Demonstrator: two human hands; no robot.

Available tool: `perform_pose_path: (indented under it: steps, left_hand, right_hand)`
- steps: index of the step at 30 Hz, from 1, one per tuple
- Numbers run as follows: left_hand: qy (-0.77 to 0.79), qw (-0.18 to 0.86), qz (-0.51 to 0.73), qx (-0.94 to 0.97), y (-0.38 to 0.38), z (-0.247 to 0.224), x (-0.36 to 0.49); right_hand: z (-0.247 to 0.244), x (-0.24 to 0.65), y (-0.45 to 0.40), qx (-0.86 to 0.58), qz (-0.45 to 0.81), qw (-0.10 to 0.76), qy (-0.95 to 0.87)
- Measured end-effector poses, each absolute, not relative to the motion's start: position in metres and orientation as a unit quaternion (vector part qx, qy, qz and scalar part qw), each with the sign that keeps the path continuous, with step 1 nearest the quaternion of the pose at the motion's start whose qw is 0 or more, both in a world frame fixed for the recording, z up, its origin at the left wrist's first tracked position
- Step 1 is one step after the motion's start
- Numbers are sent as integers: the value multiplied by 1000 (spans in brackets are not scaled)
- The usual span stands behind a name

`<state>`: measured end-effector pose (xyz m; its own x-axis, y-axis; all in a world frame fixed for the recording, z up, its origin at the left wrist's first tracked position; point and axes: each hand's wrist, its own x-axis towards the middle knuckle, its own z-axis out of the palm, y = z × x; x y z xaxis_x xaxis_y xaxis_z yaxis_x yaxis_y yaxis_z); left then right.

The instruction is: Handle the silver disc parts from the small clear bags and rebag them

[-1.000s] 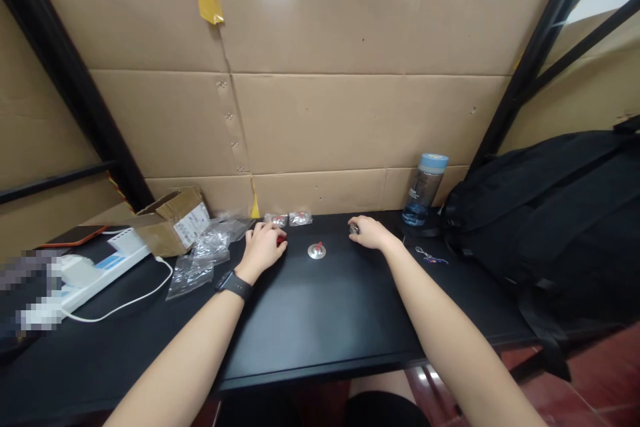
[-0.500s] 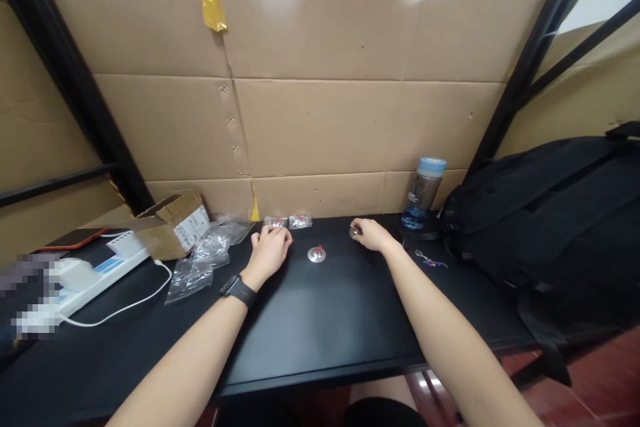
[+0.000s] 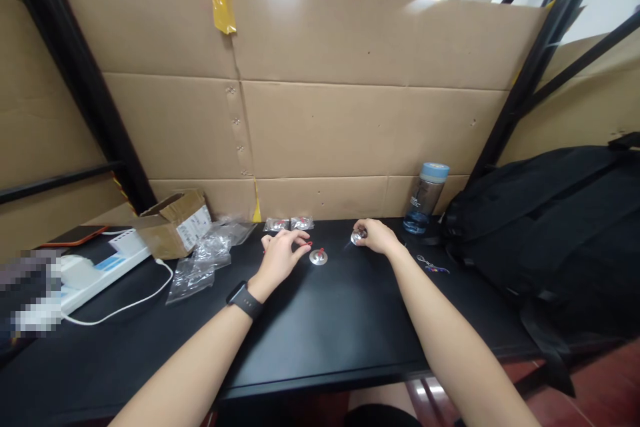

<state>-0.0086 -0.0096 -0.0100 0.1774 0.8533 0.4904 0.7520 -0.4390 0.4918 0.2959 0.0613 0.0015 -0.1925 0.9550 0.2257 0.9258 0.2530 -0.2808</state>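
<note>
Head | left grip (image 3: 281,258) arched at red cord (image 3: 310,243), hold unclear | right grip (image 3: 376,236) curled, pinching silver disc (image 3: 357,238)

Just below the centre of the frame, a silver disc (image 3: 317,259) with a red loop (image 3: 321,251) shows on the black counter (image 3: 340,327), with a second silver disc (image 3: 356,238) to its right. At the right are a light-blue bottle lid (image 3: 435,171) and a black backpack (image 3: 560,227); at the left, a brown box (image 3: 165,223) with a white label (image 3: 195,227) and a white-and-blue power strip (image 3: 95,281). Yellow tape (image 3: 223,3) marks tan cardboard (image 3: 320,127) at the upper left.
</note>
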Motion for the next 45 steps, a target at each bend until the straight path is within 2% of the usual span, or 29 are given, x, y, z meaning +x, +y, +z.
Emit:
perform_pose_path:
  steps: [3,7,12,17,22,28,34,39,45]
  left_hand:
    - [528,77,368,762,-11,-8,-8]
    - [516,105,396,753,-14,-6,-6]
    - [467,170,481,722,-8,-12,-6]
    - [435,195,503,721,-3,-13,-9]
    - [431,182,498,730,-7,-11,-10]
    - [498,99,477,718,-12,-7,-8]
    - [493,74,478,724,-14,-8,-4]
    - [463,93,465,749,-9,-11,-6]
    - [445,114,468,755,-11,-4,-13]
  right_hand:
    - [6,286,55,-533,67,260,-802]
    - [12,250,36,-385,175,361,-831]
    - [14,203,7,-290,272,421,-815]
    - [10,191,-1,-277,310,445,-793]
    - [6,190,-2,-278,352,455,-769]
    - [0,188,3,-290,393,441,-753]
    - [1,195,9,-316,226,396,-832]
    - [1,196,10,-299,200,388,-848]
    - [3,203,8,-314,155,308,-885]
